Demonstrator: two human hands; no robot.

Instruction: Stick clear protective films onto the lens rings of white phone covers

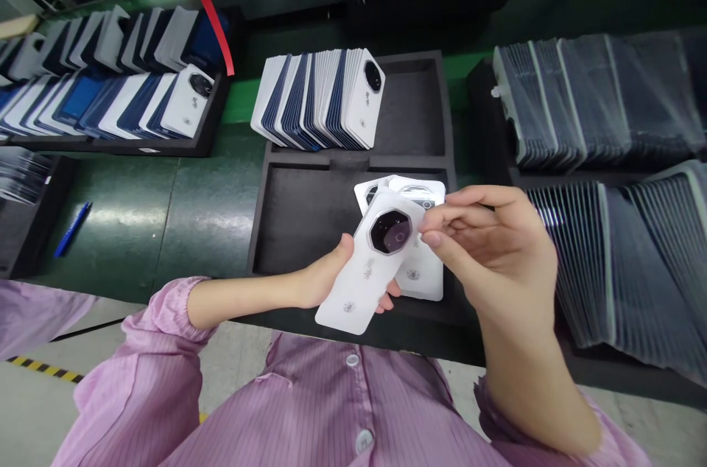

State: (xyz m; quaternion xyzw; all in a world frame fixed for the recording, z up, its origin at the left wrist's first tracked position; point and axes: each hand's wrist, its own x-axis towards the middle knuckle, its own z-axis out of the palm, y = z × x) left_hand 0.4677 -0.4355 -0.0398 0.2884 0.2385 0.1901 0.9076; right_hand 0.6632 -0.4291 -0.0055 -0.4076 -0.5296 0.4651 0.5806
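Observation:
My left hand [325, 279] grips a white phone back cover [367, 268] with a dark octagonal camera window, tilted over the near compartment of a black foam tray [298, 209]. My right hand [486, 246] is closed in a pinch at the cover's upper right edge, beside the camera window; what it pinches is too small to make out. Two more white covers [423, 261] lie in the tray just under the held one. A row of upright white and blue covers [323, 99] stands in the tray's far compartment.
Another black tray with rows of covers [104, 91] sits at the far left. Stacks of dark sleeved parts [607, 99] fill trays on the right. A blue pen [71, 229] lies on the green bench at left. A red strap [207, 6] hangs at the back.

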